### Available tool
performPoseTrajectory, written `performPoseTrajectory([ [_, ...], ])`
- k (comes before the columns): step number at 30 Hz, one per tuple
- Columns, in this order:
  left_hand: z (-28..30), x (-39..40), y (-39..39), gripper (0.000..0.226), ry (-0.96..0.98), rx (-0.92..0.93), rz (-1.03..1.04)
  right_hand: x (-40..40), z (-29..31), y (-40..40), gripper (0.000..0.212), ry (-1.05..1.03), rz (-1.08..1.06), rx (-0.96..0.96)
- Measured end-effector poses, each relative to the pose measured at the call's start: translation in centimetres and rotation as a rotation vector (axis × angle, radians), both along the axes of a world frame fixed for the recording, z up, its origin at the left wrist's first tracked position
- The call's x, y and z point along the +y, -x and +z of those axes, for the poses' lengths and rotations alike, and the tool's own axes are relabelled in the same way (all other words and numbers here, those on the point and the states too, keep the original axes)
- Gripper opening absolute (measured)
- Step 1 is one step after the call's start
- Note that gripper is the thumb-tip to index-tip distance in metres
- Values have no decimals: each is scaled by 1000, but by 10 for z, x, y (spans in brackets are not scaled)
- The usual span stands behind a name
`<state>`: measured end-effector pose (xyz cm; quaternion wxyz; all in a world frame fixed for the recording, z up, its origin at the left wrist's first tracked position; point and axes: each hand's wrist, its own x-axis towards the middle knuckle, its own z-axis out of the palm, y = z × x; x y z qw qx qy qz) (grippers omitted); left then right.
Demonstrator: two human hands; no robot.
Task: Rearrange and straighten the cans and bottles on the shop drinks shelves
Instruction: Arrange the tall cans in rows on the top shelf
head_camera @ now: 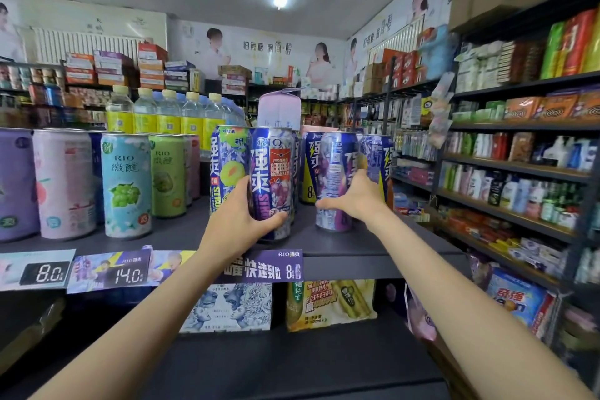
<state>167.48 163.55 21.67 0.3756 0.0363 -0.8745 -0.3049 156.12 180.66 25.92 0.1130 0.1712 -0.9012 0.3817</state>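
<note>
Two tall purple RIO cans stand at the front of the dark top shelf. My left hand grips the lower part of the left purple can, thumb across its front. My right hand wraps around the right purple can from its right side, thumb pointing left across the label. Both cans stand upright on the shelf. Behind them stand more cans of the same kind: a green-and-blue one and blue ones.
Pastel RIO cans line the shelf's left part, with yellow-labelled water bottles behind. Price tags hang on the shelf edge. Drink multipacks sit on the shelf below. Stocked shelves run along the right.
</note>
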Motion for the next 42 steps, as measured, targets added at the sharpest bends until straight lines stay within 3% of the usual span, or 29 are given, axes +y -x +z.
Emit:
performPoseTrajectory([
  [3, -2, -1, 1, 57, -6, 5, -1, -30, 1, 20, 111, -23, -24, 2],
  [6, -2, -2, 1, 59, 2, 10, 2, -48, -2, 39, 111, 32, -64, -9],
  [10, -2, -4, 4, 63, 8, 12, 8, -55, -13, 63, 97, 135, 4, -99],
  [13, -3, -6, 6, 63, 11, 11, 16, -52, -22, 75, 73, 200, 80, -219],
  [19, -4, -6, 7, 62, 9, 13, 18, -52, -17, 77, 55, 104, 18, -172],
  [26, -4, -5, 6, 62, 9, 26, 9, -65, -18, 81, 82, 140, -71, -164],
  [35, -3, -5, 5, 66, 21, 16, 28, -62, -18, 72, 88, 90, -62, -181],
  [39, 0, -6, 4, 74, 3, -7, 4, -39, -21, 52, 85, -55, 16, -182],
  [42, 3, -3, 3, 76, 10, -26, -4, -12, -26, 33, 87, -50, 116, -160],
])
